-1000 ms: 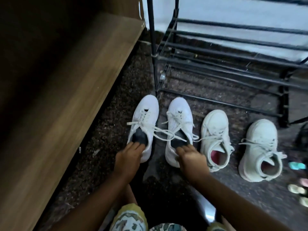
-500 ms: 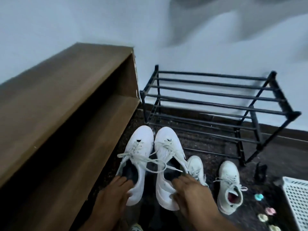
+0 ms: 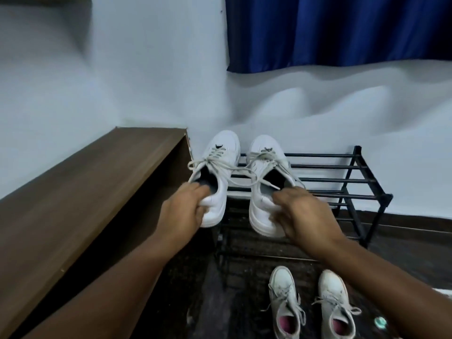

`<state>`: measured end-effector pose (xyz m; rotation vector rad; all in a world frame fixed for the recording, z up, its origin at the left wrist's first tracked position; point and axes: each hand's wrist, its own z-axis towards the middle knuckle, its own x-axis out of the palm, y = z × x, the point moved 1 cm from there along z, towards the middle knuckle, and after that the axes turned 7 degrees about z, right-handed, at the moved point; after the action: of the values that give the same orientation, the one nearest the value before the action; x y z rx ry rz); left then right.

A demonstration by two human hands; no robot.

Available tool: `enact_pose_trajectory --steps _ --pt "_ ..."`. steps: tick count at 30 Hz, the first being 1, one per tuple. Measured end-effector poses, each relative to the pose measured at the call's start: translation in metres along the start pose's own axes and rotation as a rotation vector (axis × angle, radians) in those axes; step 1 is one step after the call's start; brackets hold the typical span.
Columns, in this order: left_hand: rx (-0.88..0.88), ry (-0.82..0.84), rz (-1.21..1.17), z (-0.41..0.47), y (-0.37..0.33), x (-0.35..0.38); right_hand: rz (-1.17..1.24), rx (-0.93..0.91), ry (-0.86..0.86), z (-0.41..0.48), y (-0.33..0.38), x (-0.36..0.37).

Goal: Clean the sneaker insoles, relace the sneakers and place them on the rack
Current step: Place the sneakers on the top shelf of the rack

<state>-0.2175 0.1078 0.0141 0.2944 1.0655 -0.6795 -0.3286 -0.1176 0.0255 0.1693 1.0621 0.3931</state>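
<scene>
2 white sneakers are up at the rack's top tier, side by side w/ a small gap, toes twd the far wall. L hand point(image 3: 182, 211) grips the left sneaker point(image 3: 220, 167) at the heel: fingers curled over the collar, tips inside the dark opening, thumb outside, low on the heel. R hand point(image 3: 300, 214) grips the right sneaker point(image 3: 263, 206) at the heel too, fingers curled round it. That hand is blurred, so thumb pos. can't be told. Both are laced w/ loose ends, and one lace hangs across from the left sneaker to the right one. Both sit over the left end of the black metal rack point(image 3: 354, 182), heels past its near edge. Can't tell if the soles touch the bars or hang just above.

Near, on the dark floor in front of the rack, are 2 more white shoes, laced, toes twd the rack: left pink-lined sneaker point(image 3: 283, 297) and right pink-lined sneaker point(image 3: 333, 294). A small teal round thing point(image 3: 379, 321) lies just right of them. On the left, a brown wooden shelf unit point(image 3: 85, 192) runs to the far wall, its far end just beside the left sneaker. Blue curtain point(image 3: 337, 30) hangs far, top right.
</scene>
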Motion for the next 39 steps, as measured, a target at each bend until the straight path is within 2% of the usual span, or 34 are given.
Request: enact_pose_trajectory --steps 5,10,20,30,39 --pt "-0.099 -0.045 -0.008 0.072 0.006 0.038 -0.029 0.135 0.026 0.051 -0.044 0.016" --pt "-0.175 -0.003 0.011 0.11 0.02 0.084 -0.035 0.2 0.042 0.085 -0.078 0.048" --pt "-0.291 0.093 -0.039 0.122 0.04 0.135 -0.073 0.188 0.105 0.115 -0.11 0.084" --pt "-0.264 0.114 -0.07 0.139 0.053 0.148 -0.128 0.198 0.205 0.12 -0.119 0.113" --pt "-0.23 0.151 -0.029 0.151 0.054 0.146 -0.131 0.205 0.205 0.132 -0.123 0.12"
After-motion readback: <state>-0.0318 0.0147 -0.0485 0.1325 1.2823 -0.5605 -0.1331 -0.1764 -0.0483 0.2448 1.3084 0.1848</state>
